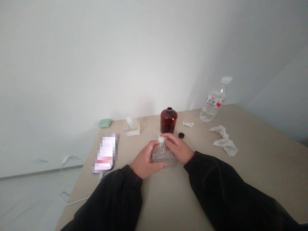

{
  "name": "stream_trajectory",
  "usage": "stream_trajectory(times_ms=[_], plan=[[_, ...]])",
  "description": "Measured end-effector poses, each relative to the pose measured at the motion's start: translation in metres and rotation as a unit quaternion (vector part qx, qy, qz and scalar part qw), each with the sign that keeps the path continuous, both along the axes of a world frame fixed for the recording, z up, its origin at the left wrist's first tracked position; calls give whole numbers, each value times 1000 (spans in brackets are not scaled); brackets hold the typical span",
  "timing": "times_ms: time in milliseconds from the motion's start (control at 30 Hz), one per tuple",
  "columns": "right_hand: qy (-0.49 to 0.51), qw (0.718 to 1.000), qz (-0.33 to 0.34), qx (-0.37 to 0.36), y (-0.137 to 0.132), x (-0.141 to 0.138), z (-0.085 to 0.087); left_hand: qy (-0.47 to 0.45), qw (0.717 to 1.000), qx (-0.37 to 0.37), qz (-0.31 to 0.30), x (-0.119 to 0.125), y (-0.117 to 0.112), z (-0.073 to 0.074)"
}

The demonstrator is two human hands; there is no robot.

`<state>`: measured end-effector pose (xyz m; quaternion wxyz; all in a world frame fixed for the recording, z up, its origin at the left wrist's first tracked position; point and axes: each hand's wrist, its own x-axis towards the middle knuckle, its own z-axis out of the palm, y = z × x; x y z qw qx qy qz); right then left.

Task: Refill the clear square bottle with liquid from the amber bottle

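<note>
While a clear bottle (164, 158) is held, the water bottle's (208, 113) label (215, 101) blurs.

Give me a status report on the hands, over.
Left hand holding clear pump bottle. Right hand at its white pump top. Open brown bottle close beyond.

A clear, squarish pump bottle (164, 156) stands upright on the beige table (166, 202), its transparent body partly covered at the sides. A white pump head (161, 140) sits over its neck, slender nozzle (158, 134) pointing toward the far side.
</note>
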<state>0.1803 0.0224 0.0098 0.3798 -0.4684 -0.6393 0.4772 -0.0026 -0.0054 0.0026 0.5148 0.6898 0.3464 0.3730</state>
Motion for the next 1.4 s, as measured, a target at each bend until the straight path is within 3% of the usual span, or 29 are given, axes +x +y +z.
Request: stream_trajectory(times_ms=[1400], plan=[[-9, 1000, 7, 13, 1, 0, -3, -9, 1000, 3, -13, -1, 0, -1]])
